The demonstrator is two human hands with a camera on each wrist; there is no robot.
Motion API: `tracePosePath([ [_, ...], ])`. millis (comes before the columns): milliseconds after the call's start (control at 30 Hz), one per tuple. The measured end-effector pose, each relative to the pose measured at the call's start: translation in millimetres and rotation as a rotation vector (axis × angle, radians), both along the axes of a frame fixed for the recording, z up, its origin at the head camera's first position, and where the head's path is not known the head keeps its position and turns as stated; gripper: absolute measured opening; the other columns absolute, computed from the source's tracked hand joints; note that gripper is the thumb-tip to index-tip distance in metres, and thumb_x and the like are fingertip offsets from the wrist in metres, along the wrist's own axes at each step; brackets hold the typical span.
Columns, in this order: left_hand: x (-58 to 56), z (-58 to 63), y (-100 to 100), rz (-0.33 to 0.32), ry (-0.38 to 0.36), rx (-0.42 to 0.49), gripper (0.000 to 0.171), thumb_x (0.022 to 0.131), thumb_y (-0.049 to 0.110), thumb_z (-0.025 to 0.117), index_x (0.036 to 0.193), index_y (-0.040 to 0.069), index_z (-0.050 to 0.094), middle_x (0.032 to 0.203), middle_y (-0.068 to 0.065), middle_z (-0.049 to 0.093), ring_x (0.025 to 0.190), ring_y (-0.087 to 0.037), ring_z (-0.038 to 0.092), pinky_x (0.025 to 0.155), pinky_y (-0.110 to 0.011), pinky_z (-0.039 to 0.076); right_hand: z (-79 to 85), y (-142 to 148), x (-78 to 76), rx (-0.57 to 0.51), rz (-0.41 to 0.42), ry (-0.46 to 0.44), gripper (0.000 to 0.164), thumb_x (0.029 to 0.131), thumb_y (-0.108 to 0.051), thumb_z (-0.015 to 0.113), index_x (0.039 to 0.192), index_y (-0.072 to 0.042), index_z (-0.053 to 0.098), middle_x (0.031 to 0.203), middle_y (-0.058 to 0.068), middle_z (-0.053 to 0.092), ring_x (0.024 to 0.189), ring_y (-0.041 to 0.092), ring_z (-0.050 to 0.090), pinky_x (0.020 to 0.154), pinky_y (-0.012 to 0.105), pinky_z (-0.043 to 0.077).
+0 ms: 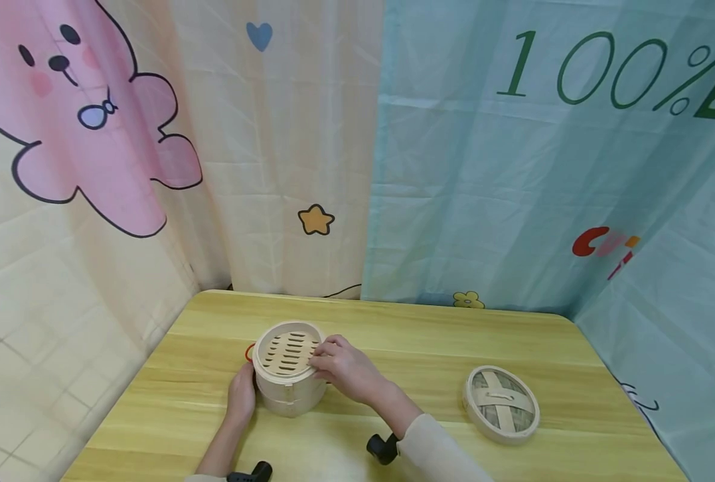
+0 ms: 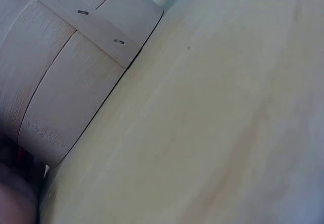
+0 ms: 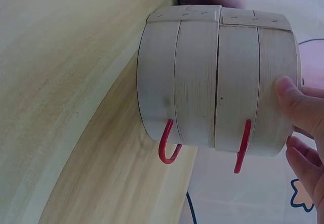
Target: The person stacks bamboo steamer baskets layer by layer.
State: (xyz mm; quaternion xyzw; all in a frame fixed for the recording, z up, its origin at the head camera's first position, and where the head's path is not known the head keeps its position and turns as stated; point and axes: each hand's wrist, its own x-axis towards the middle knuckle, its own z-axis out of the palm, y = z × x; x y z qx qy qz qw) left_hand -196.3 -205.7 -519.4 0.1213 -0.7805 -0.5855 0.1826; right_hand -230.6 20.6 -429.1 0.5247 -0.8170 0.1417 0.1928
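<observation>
Gripping the upper rim of the two-tier bamboo steamer (image 1: 291,400), your right hand (image 1: 350,369) sets its thumb against the outer wall and its fingers (image 3: 304,161) over the edge. Your left hand (image 1: 241,395) touches the opposite side; its fingers are largely hidden, so you cannot tell whether they are curled. The steamer stands upright on the bench (image 1: 418,355), left of the strapped lid (image 1: 503,402). Green printing (image 1: 522,63) on the blue curtain (image 1: 454,174) behind reads "100%".
</observation>
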Motion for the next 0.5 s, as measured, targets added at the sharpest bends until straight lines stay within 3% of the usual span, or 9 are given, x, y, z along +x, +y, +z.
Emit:
tracePosePath([
  [167, -0.4, 1.4, -0.2, 0.006, -0.016, -0.006, 0.041, 0.100, 0.018, 0.026, 0.093, -0.006, 0.058, 0.096, -0.019, 0.057, 0.080, -0.008, 0.047, 0.076, -0.020, 0.038, 0.6, 0.8, 0.4, -0.002, -0.005, 0.002, 0.020, 0.081, -0.018, 0.069, 0.100, -0.011, 0.070, 0.101, 0.000, 0.062, 0.101, 0.018, 0.050, 0.089, 0.021, 0.041],
  [500, -0.3, -0.7, -0.2, 0.008, -0.016, -0.007, 0.041, 0.100, 0.018, 0.026, 0.101, -0.008, 0.059, 0.102, -0.020, 0.057, 0.084, -0.008, 0.048, 0.078, -0.020, 0.038, -0.3, -0.3, 0.6, -0.013, -0.001, 0.026, 0.019, 0.081, -0.019, 0.070, 0.099, -0.012, 0.070, 0.099, -0.001, 0.062, 0.100, 0.017, 0.050, 0.087, 0.019, 0.042],
])
